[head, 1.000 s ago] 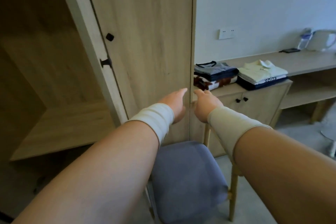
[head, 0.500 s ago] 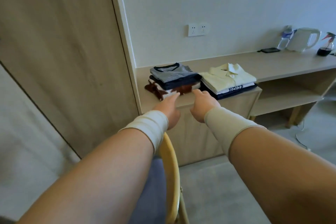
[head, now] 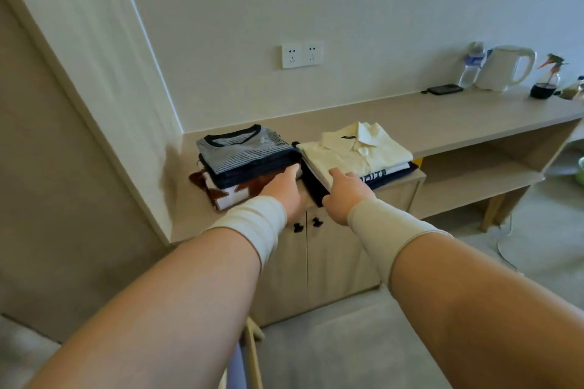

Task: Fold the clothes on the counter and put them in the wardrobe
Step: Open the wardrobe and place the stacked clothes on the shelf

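Two folded stacks side by side on light wooden counter [head: 442, 123]: left stack with grey striped T-shirt on top [head: 243, 148], right stack with cream collared shirt on top [head: 357, 150]. One second ago view faced open wardrobe; now turned to counter. Left hand [head: 284, 193], fingers straight, reaches left stack's front edge; right hand [head: 344, 196] touches right stack's front, fingers relaxed. Neither grips yet. Folding seems done; next, carrying to wardrobe. White kettle [head: 505, 68] far right.

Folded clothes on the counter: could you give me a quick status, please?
Left hand open at striped-topped pile. Right hand open at cream-shirt pile. Nothing lifted, nothing blocking.
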The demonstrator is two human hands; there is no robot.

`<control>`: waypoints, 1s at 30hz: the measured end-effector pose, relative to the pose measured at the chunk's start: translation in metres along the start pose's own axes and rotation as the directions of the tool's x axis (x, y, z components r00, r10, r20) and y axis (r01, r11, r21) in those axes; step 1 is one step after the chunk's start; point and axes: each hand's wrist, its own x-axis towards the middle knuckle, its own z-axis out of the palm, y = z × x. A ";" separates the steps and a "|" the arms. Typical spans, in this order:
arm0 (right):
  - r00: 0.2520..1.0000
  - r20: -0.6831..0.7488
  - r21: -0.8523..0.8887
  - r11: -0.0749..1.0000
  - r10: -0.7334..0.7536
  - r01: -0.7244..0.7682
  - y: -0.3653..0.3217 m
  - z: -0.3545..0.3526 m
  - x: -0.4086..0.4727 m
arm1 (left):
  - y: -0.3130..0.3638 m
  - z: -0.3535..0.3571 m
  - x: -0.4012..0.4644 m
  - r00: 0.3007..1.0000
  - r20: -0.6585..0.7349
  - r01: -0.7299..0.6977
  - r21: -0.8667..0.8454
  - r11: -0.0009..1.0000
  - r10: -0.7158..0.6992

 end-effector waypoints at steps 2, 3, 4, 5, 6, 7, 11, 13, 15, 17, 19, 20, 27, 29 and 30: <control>1.000 -0.021 -0.004 1.000 0.011 -0.011 0.028 -0.009 0.045 | 0.019 0.018 0.047 0.998 -0.002 0.068 -0.071 0.995 -0.068; 1.000 -0.022 -0.005 1.000 0.013 -0.013 0.046 -0.013 0.074 | 0.029 0.031 0.074 0.991 0.002 0.130 -0.107 0.986 -0.130; 0.999 -0.030 -0.002 1.000 0.013 -0.013 0.062 -0.015 0.100 | 0.036 0.044 0.097 0.979 0.010 0.201 -0.140 0.969 -0.202; 0.999 -0.036 0.008 1.000 0.017 -0.016 0.077 -0.017 0.123 | 0.040 0.055 0.117 0.960 0.023 0.278 -0.166 0.946 -0.278; 0.999 -0.040 0.013 0.999 0.035 -0.035 0.094 -0.018 0.145 | 0.043 0.068 0.139 0.939 0.036 0.342 -0.190 0.920 -0.341; 0.997 -0.045 0.004 0.998 0.069 -0.069 0.113 -0.019 0.168 | 0.049 0.082 0.159 0.908 0.070 0.419 -0.206 0.884 -0.414; 0.981 -0.059 -0.078 0.978 0.187 -0.191 0.163 -0.023 0.242 | 0.056 0.113 0.213 0.788 0.150 0.615 -0.211 0.760 -0.597; 0.980 -0.036 -0.087 0.976 0.197 -0.199 0.175 -0.024 0.276 | 0.056 0.122 0.240 0.759 0.140 0.651 -0.184 0.737 -0.635; 0.977 0.003 -0.061 0.975 0.214 -0.214 0.186 -0.018 0.301 | 0.055 0.130 0.258 0.729 0.154 0.684 -0.150 0.714 -0.667; 0.967 0.030 0.005 0.967 0.253 -0.253 0.198 -0.010 0.325 | 0.053 0.141 0.276 0.677 0.164 0.735 -0.194 0.649 -0.717; 0.952 0.073 0.117 0.945 0.299 -0.306 0.210 -0.006 0.345 | 0.049 0.149 0.291 0.621 0.133 0.771 -0.285 0.570 -0.773; 0.944 0.102 0.174 0.928 0.315 -0.329 0.215 -0.003 0.353 | 0.045 0.151 0.295 0.600 0.116 0.778 -0.317 0.543 -0.792; 0.912 0.090 0.156 0.899 0.400 -0.409 0.227 0.004 0.379 | 0.037 0.155 0.317 0.580 0.079 0.786 -0.317 0.532 -0.811; 0.921 0.090 0.190 0.901 0.380 -0.391 0.230 0.003 0.383 | 0.036 0.156 0.319 0.585 0.086 0.792 -0.276 0.545 -0.806; 0.924 0.100 0.222 0.897 0.369 -0.383 0.232 0.004 0.385 | 0.035 0.157 0.321 0.587 0.094 0.795 -0.254 0.551 -0.804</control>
